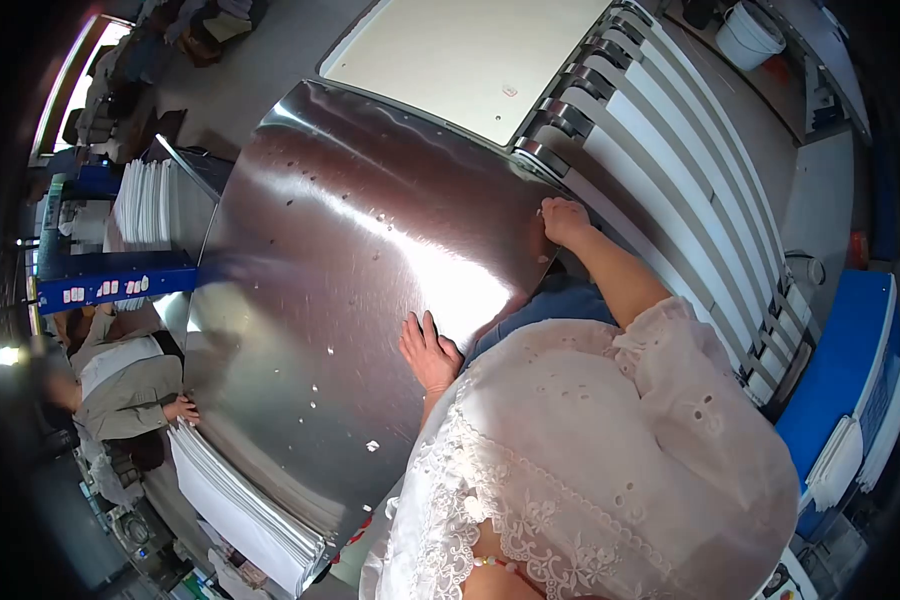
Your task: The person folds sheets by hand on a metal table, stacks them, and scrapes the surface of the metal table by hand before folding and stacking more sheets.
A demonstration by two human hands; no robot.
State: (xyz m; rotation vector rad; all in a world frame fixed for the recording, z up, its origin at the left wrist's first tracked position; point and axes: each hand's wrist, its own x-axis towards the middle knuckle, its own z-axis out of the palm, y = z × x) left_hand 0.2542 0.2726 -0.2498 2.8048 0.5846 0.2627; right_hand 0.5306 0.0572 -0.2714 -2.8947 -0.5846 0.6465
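1. Head view, place. Wide, brushed silver metal tabletop (300, 300) fills the middle of the view, directly before the wearer. Small pale scraps (372, 446) and darker specks dot its surface. This tabletop is what both hands are at.

2. Left hand. Bare left hand (430, 352) rests palm down near the tabletop's close edge, fingers spread wide. No object shows in or under it.

3. Right hand. Bare right hand (564, 221) sits at the tabletop's right edge, fingers curled in. Cannot tell whether it pinches something, grips the edge or only leans there; the fingertips are hidden.

4. Right of the tabletop. Long, pale, curved strips (660, 165), belts by the look, run from dark cylindrical rollers (568, 118). The right hand is near them but apart. A flat cream panel (450, 50) lies beyond the tabletop's far edge.

5. Left side. A thick stack of white paper sheets (245, 510) stands along the tabletop's lower left edge. A co-worker's hand (181, 409) is at that edge, just beside the stack. A blue metal beam (170, 282) with small labels reaches the tabletop higher up.

6. Step in hand, my judgement: a pause or a lean, both hands at the tabletop, no work piece visible in either. Any further handling calls for lifting the flat palm and uncurling the other fingers.
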